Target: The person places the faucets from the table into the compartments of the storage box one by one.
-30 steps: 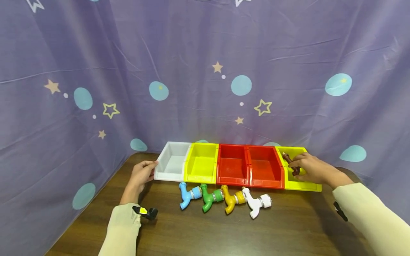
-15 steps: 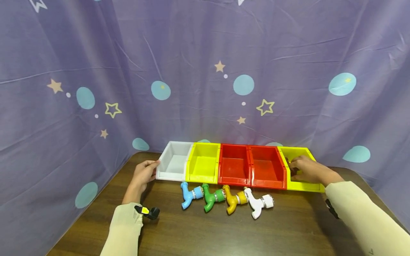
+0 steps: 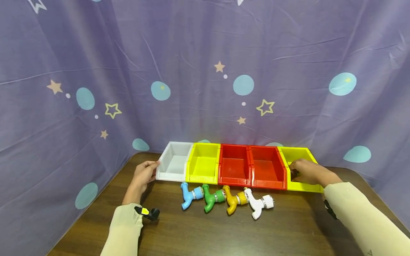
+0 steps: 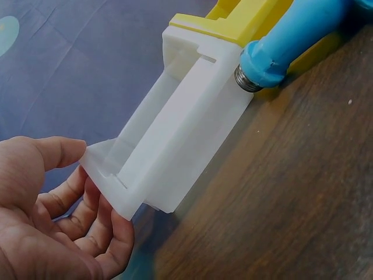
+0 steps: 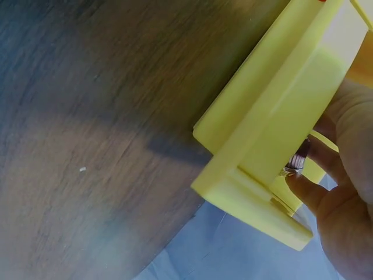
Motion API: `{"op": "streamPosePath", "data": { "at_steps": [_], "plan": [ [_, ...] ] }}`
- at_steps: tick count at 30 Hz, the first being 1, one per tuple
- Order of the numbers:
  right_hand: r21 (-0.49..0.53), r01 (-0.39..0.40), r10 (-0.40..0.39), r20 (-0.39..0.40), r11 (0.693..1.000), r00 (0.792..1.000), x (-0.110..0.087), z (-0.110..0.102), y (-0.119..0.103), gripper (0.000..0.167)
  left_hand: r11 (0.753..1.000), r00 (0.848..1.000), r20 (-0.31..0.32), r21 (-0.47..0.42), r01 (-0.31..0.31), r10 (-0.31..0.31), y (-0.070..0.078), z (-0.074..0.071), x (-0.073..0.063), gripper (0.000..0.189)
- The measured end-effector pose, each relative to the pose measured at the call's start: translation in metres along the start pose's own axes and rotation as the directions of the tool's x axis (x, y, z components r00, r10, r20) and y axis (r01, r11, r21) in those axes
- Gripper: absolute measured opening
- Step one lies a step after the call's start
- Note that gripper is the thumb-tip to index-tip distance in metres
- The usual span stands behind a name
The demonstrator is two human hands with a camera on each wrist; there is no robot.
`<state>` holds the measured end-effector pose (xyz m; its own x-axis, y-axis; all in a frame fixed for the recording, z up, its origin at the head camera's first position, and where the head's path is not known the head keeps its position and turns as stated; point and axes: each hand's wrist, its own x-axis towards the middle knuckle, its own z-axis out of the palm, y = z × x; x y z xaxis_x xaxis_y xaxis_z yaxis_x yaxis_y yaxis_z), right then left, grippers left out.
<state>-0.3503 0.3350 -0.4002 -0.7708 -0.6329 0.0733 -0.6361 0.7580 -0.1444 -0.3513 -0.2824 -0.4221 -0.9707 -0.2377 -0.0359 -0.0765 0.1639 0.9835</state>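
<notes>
As our left hand (image 3: 143, 175) pinches the white bin (image 3: 170, 176), our right hand (image 3: 308, 171) pinches a brown tap (image 5: 299, 156) in the yellow bin (image 3: 304, 187) by the worktop (image 3: 205, 234) corner, far right; likely placing it, we should next release gently.

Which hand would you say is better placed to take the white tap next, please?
Probably the right hand: it is nearer the white tap, though it must first release the dark piece it holds in the rightmost bin. The left hand holds the white bin, farther away.
</notes>
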Motion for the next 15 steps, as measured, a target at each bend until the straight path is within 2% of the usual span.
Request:
{"op": "streamPosePath", "data": {
  "at_steps": [15],
  "plan": [
    [0.016,-0.022,0.023,-0.038,1.0,0.999,-0.0045,0.0012,-0.0052,0.02,1.0,1.0,0.011,-0.008,-0.008,0.008,-0.0015,-0.0003,0.0006,0.028]
  ]
}}
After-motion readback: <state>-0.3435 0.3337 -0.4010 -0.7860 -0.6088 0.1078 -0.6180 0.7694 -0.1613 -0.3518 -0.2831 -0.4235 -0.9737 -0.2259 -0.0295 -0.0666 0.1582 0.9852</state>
